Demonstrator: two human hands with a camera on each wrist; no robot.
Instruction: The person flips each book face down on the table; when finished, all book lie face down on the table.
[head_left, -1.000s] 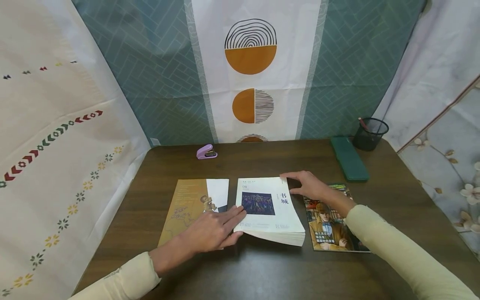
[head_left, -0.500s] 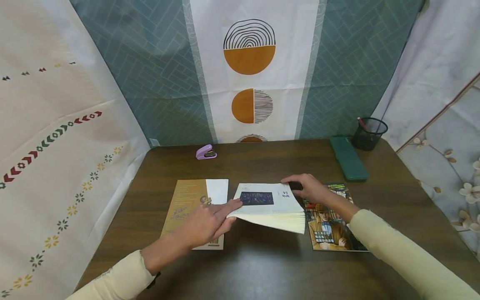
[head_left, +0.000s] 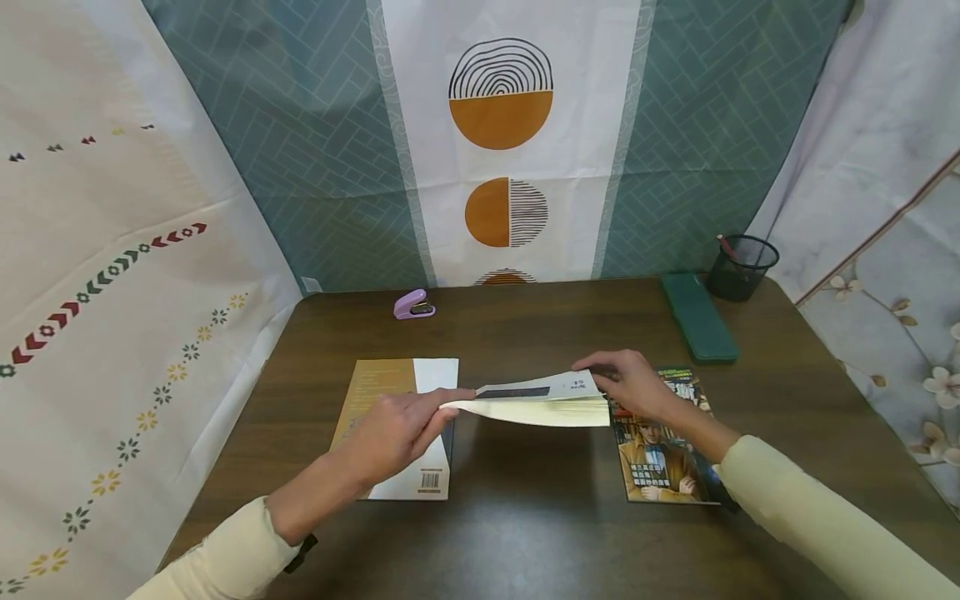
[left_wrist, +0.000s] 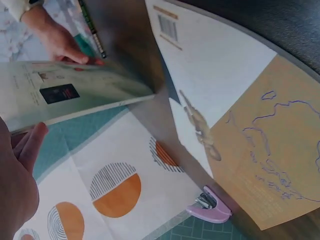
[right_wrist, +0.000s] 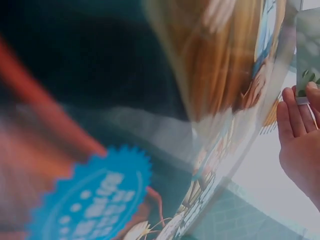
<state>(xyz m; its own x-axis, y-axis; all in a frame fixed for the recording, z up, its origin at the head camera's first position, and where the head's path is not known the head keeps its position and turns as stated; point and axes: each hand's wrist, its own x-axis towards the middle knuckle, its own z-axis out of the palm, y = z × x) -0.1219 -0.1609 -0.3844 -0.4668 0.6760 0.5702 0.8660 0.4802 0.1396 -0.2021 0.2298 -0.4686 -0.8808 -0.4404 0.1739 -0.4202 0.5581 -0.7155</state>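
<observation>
A thick white paperback book [head_left: 543, 410] is held up over the table between both hands, its pale page edges facing the head camera. My left hand [head_left: 393, 429] grips its left near corner, thumb below and fingers on the cover. At the far right corner, my right hand [head_left: 626, 379] pinches the book's edge. In the left wrist view the cover [left_wrist: 100, 90] shows a small dark picture. Left of it lies a tan and white book [head_left: 431, 471], back cover up, partly hidden by my left hand. A colourful magazine [head_left: 656, 458] lies under my right forearm.
A lilac stapler [head_left: 414, 305] stands near the table's back edge. At the back right are a dark green case [head_left: 699, 321] and a black mesh pen cup [head_left: 738, 271]. Patterned cloths hang behind and at both sides of the brown table [head_left: 517, 533].
The white book has tilted: its near edge has come up, so the page edges now face the head camera. My left hand has risen and moved left; my right hand has shifted slightly right.
</observation>
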